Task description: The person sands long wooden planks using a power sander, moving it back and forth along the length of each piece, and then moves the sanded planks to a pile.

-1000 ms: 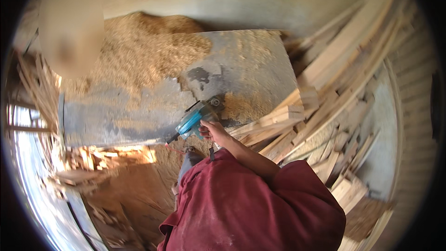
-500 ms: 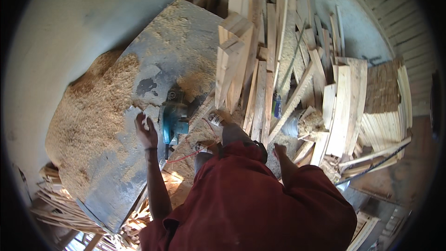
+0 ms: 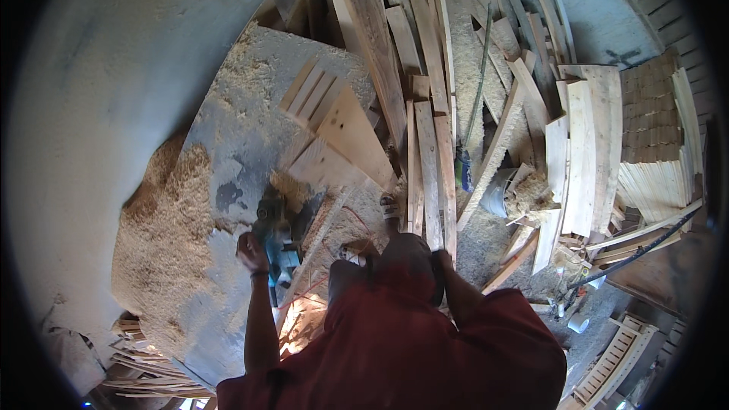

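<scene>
My left hand [image 3: 252, 252] is over the grey, sawdust-strewn worktop [image 3: 199, 247], just left of a teal power planer [image 3: 282, 257]. Its fingers are curled in, and nothing shows in them. The planer lies at the worktop's right edge, partly hidden behind this hand. My right hand [image 3: 443, 260] hangs low beside my right leg; its fingers are dark and mostly hidden, so I cannot make out their pose. A stack of pale timber pieces [image 3: 353, 133] leans beyond the planer, its cut ends overlapping the worktop.
A heap of wood shavings [image 3: 163, 235] covers the worktop's left side. Long planks [image 3: 429, 175] lie ahead of my feet. Farther right are a bucket of shavings [image 3: 497, 193] and stacked boards [image 3: 649, 121]. A red cord [image 3: 311, 286] runs beside my legs.
The view has shifted. My left hand has gone from spread fingers to curled ones and is closer to the planer. The timber stack appears farther left, over the worktop. My right hand is nearer my leg.
</scene>
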Action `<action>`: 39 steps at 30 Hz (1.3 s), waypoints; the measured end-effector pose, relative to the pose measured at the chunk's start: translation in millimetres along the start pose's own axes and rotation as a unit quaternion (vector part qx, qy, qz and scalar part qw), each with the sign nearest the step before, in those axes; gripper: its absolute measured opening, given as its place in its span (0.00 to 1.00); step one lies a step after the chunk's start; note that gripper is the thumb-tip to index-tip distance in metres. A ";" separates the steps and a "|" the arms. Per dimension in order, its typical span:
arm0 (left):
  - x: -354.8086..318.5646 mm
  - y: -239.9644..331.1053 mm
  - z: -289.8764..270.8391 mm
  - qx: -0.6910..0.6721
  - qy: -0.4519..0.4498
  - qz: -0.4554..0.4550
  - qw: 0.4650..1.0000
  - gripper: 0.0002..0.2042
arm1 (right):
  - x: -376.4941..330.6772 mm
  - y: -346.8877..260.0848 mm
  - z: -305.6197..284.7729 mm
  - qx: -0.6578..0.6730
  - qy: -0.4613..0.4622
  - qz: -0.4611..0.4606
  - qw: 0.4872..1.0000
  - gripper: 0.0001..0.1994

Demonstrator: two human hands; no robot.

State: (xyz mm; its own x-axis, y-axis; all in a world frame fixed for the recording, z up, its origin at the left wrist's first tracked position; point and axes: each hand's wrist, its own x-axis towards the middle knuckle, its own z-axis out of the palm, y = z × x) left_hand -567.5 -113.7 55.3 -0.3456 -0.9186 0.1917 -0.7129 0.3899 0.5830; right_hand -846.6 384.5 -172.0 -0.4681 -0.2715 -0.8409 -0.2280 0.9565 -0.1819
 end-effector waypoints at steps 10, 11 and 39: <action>-16.8 -33.9 -0.7 0.116 0.020 0.009 0.993 0.21 | 260.9 -91.4 -196.9 0.183 0.213 0.039 0.959 0.28; -36.4 -56.3 -7.5 0.130 0.024 0.017 0.991 0.20 | 273.2 -105.2 -213.2 0.160 0.254 0.014 0.954 0.29; -4.9 48.2 -13.9 0.152 0.036 -0.086 0.984 0.13 | 22.9 -106.3 -194.6 0.343 0.149 -0.371 0.850 0.20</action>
State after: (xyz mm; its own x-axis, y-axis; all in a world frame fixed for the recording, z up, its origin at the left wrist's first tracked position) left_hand -591.7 -91.2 93.4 -0.1682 -0.9705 0.1730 -0.9106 0.2202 0.3497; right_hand -999.3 255.8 -72.7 -0.6316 -0.7444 -0.2167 -0.0509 0.3188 -0.9465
